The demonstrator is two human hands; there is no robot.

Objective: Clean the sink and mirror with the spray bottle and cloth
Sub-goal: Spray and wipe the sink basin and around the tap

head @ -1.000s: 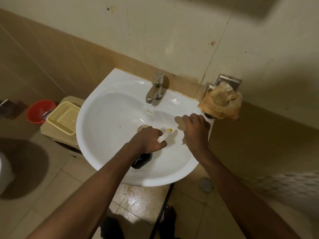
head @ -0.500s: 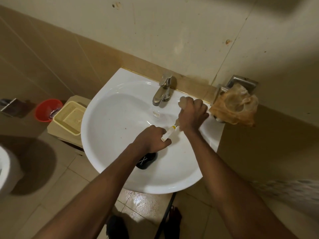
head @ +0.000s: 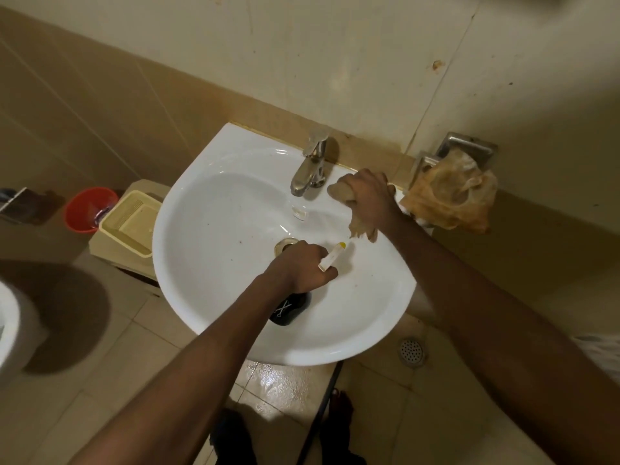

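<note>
Sink (head: pixel 214 263): white basin, fixed under a tiled wall, with both hands working over its bowl. Spray bottle (head: pixel 290 312): dark body hanging below the left hand (head: pixel 302 268), whose fingers are closing round the neck; the pale nozzle with its yellow tip is sticking out past the knuckles, pointing toward the right hand (head: pixel 370 194). Cloth (head: pixel 360 226): tan, bunched; the right hand is clenching it in a fist at the basin's back rim, one end poking out on the tap side of the fist, the other trailing down from under it into the bowl. Tap (head: pixel 310 167): metal, standing just beside the clenched cloth, partly crowding that hand's reach. Drain (head: pixel 284 245): lying just behind the left hand's knuckles, half hidden by them. Crumpled brownish bag (head: pixel 451 196): hanging on a metal wall holder (head: pixel 469 147) just beyond the right wrist. Red bucket (head: pixel 89 209) and cream bin (head: pixel 129 223): sitting on the floor, well out past the left forearm. Floor drain (head: pixel 412 351): showing between the basin's edge and the right forearm
</note>
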